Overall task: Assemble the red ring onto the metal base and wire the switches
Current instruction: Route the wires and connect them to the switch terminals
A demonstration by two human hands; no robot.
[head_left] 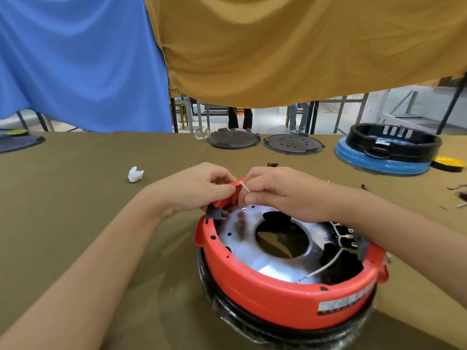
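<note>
The red ring point(278, 294) has a white sticker point(346, 300) on its side near the table's front edge, but the words are too blurry to read.

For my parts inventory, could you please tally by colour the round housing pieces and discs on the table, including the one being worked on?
Red: 1, the red ring both hands work on.
Black: 1, the black ring stacked at far right.
Blue: 1, the blue ring beneath it.
Dark grey: 2, the plain disc and the perforated disc.
Yellow: 1, the yellow disc.
Total: 6
</note>
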